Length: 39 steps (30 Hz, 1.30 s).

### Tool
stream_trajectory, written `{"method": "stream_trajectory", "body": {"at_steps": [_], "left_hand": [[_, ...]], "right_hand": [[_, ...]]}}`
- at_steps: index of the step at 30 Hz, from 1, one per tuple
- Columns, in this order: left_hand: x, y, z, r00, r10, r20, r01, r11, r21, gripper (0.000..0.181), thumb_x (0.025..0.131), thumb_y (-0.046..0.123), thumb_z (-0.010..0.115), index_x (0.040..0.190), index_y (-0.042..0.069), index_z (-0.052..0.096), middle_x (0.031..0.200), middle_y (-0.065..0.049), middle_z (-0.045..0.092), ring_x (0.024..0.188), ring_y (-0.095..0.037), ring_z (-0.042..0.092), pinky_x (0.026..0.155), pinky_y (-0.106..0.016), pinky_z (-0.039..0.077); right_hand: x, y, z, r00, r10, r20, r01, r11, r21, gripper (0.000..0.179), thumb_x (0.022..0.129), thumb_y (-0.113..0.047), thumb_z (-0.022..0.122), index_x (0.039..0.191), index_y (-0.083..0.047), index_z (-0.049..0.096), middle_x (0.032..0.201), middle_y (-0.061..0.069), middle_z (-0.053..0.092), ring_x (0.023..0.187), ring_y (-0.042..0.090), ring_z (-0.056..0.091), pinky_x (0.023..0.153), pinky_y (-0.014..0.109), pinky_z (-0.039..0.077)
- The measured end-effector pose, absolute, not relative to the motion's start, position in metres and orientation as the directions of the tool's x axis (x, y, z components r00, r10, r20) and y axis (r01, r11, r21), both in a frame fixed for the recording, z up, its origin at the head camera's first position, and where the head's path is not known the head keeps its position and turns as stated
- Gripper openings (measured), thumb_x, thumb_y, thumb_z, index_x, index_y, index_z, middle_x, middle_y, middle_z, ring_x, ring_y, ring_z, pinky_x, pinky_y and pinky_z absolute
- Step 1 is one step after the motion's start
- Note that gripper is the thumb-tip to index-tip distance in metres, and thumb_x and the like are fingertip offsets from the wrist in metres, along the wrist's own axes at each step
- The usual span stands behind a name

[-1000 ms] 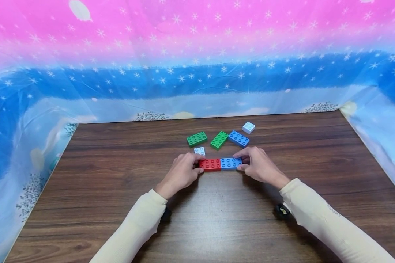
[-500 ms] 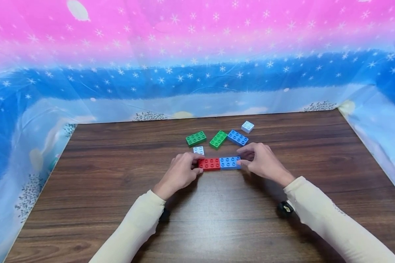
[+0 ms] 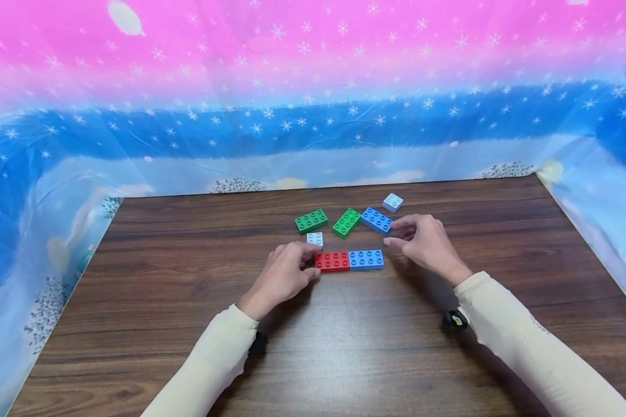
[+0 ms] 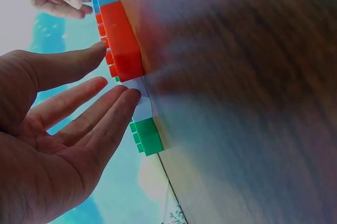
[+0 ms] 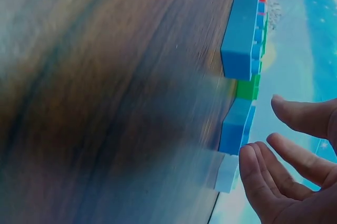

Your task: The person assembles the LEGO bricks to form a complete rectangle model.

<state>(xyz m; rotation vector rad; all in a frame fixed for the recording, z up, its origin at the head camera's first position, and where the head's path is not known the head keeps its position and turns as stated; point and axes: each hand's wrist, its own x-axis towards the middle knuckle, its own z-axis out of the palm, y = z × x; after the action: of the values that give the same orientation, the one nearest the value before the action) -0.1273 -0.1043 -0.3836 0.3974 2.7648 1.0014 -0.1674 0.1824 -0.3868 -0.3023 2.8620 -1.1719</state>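
A red brick and a blue brick lie end to end on the table, their short sides touching. At the red brick's left end is my left hand, thumb and fingers spread about it; the left wrist view shows the fingers nearly straight. My right hand is apart from the row, its fingertips by the right end of a second blue brick. Whether they touch it I cannot tell. In the right wrist view its thumb and fingers stand apart with nothing between them.
Behind the row lie two green bricks, one on the left and one in the middle. A small white brick sits near my left fingertips, another white brick farther back. A patterned cloth borders the wooden table.
My right hand has let go of the front blue brick and moved back and right, towards the second blue brick. The left hand stays at the red brick; its thumb has drawn slightly away.
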Motion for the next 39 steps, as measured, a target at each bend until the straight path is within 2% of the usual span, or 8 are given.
{"method": "stream_trajectory", "body": {"at_steps": [8,15,28,39], "left_hand": [[-0.127,-0.108,-0.383,-0.950,0.309,-0.038,0.211,0.729,0.651,0.038,0.092,0.013,0.076,0.129,0.008,0.070,0.116,-0.007,0.073,0.098,-0.020,0.066,0.087,-0.043,0.050],[-0.127,-0.108,-0.382,-0.956,0.293,-0.018,0.207,0.717,0.666,0.033,0.094,0.014,0.074,0.126,0.007,0.071,0.112,-0.008,0.074,0.100,-0.022,0.068,0.091,-0.047,0.048],[-0.128,-0.107,-0.381,-0.954,0.300,-0.006,0.221,0.717,0.661,0.034,0.093,0.014,0.075,0.126,0.007,0.071,0.112,-0.008,0.074,0.098,-0.022,0.068,0.091,-0.047,0.047],[-0.128,-0.107,-0.381,-0.952,0.306,-0.005,0.226,0.714,0.663,0.034,0.093,0.013,0.075,0.126,0.006,0.070,0.113,-0.008,0.074,0.102,-0.021,0.069,0.091,-0.046,0.049]], "right_hand": [[-0.179,0.187,-0.391,-0.991,-0.133,0.013,-0.107,0.727,-0.679,0.037,0.090,-0.020,0.079,0.118,0.004,0.071,0.103,0.018,0.072,0.092,0.029,0.067,0.077,0.041,0.053],[-0.186,0.183,-0.394,-0.993,-0.114,-0.034,-0.062,0.737,-0.673,0.045,0.090,-0.025,0.079,0.122,0.004,0.067,0.104,0.019,0.071,0.092,0.029,0.065,0.072,0.037,0.051],[-0.194,0.176,-0.398,-0.993,-0.091,-0.068,-0.024,0.752,-0.659,0.052,0.090,-0.027,0.080,0.129,0.004,0.063,0.108,0.019,0.068,0.088,0.027,0.060,0.069,0.032,0.047],[-0.198,0.172,-0.401,-0.993,-0.089,-0.074,-0.018,0.748,-0.664,0.048,0.091,-0.023,0.078,0.128,0.004,0.064,0.109,0.020,0.067,0.087,0.027,0.061,0.072,0.035,0.048]]}}
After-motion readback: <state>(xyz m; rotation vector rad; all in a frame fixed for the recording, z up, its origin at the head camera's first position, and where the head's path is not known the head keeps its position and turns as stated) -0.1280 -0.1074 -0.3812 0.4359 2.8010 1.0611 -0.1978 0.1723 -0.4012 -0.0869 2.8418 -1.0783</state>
